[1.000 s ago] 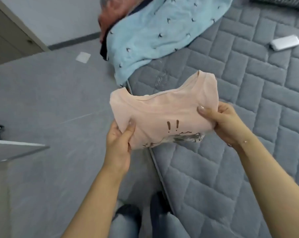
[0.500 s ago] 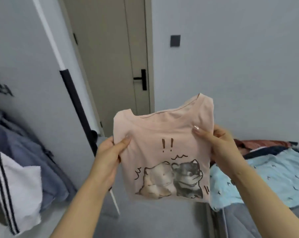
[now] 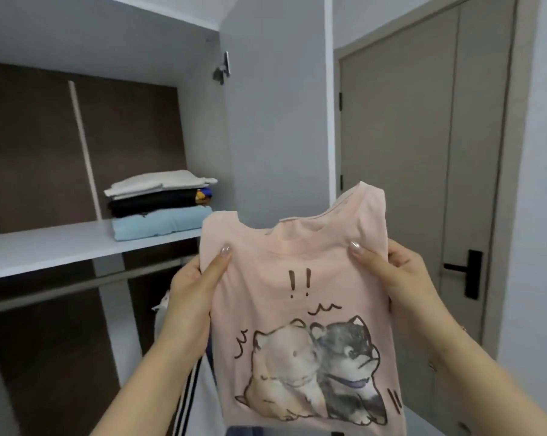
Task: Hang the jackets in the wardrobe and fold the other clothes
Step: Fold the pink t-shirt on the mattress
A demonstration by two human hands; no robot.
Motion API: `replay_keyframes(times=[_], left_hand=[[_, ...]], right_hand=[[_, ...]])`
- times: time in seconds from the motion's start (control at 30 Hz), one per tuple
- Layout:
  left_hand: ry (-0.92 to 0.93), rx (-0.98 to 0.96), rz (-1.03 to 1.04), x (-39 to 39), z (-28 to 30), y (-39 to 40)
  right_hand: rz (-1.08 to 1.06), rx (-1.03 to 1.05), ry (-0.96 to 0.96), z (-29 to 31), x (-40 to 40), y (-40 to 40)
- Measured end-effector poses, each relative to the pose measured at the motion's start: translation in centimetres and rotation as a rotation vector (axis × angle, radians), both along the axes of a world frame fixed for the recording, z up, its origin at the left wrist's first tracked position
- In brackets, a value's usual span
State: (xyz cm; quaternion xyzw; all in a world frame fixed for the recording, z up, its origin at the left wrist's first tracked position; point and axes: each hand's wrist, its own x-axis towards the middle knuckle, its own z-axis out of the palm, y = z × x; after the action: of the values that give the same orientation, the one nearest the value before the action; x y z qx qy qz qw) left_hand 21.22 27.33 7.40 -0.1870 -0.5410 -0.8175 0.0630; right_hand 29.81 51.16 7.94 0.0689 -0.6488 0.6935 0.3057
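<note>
Pink shirt (image 3: 300, 297): soft, thin knit in pale peach-pink, folded into a narrow upright panel with a rounded neckline at the top; held up in the near middle, in front of the open wardrobe and the door.
Print on shirt: two cartoon puppies pressed side by side, one cream and one grey and white with a blue collar; two brown exclamation marks and small squiggles above them. No readable words.
Left hand (image 3: 192, 294): grips the shirt's left edge, thumb straight across the front, fingers curled behind the fabric.
Right hand (image 3: 398, 278): grips the right edge the same way, thumb on the front, fingers wrapped behind.
Wardrobe shelf (image 3: 46, 250): smooth white board on the left, with a dark brown back panel behind it.
Folded stack (image 3: 160, 204): sits at the right end of the shelf; a light blue piece at the bottom, a black one in the middle with a blue and yellow patch at its edge, a cream one on top. The patch is too small to read.
Hanging rail (image 3: 77, 286): pale bar under the shelf.
Striped garment (image 3: 187, 401): white with black stripes, hanging below the left forearm, partly hidden.
Door (image 3: 423, 171): flat beige panels on the right, with a black lever handle (image 3: 468, 273).
</note>
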Motion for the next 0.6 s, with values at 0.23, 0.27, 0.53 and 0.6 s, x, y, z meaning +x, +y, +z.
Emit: replay_keyframes(times=[0.23,0.27,0.53,0.6], left_hand=[[0.126,-0.07,0.364,-5.0,6.3,-6.6],[0.157,-0.086,0.412,-5.8,7.2,-7.6],[0.34,-0.206,0.6,-15.4,13.7,-15.2],[0.364,-0.189,0.582,-18.1,15.7,-16.6]], right_hand=[[0.336,-0.187,0.166,4.9,-12.8,-5.6],[0.368,-0.189,0.17,5.7,-14.6,-6.6],[0.482,-0.048,0.164,13.3,-29.0,-12.6],[0.48,-0.006,0.202,15.6,-32.1,-14.0]])
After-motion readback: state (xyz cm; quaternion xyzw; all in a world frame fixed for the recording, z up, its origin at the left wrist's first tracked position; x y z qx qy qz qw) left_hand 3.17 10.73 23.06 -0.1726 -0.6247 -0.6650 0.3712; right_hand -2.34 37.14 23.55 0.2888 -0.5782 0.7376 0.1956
